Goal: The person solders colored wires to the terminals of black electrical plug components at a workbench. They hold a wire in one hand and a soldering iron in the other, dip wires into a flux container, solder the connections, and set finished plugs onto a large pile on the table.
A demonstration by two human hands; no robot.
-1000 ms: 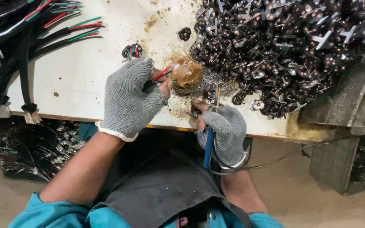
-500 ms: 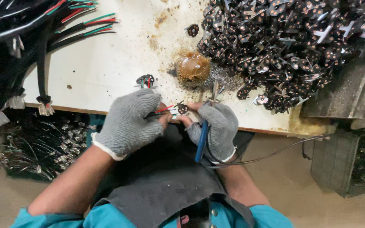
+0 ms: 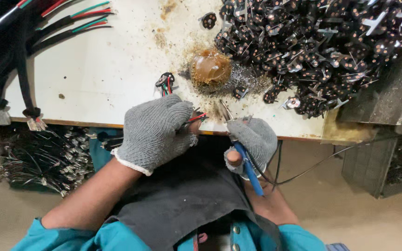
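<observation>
My left hand (image 3: 157,130), in a grey knit glove, is closed on a short bundle of red, green and black wires (image 3: 196,116) at the front edge of the white table (image 3: 108,79). My right hand (image 3: 254,142), also gloved, grips a blue-handled soldering iron (image 3: 245,160); its metal tip (image 3: 224,110) points up toward the wire ends. A brown lump of flux (image 3: 210,67) sits on the table just beyond both hands. A small black connector with wires (image 3: 164,81) lies beside it.
A large heap of dark metal connector parts (image 3: 312,46) fills the table's right. Black cables with coloured wire ends (image 3: 61,21) lie at the left. More wire bundles (image 3: 38,158) hang below the table edge. A grey metal box (image 3: 396,107) stands on the right.
Both hands pulled back from the brown flux lump to the table's front edge. The left hand brought the wires along; the iron's tip now points at the wire ends.
</observation>
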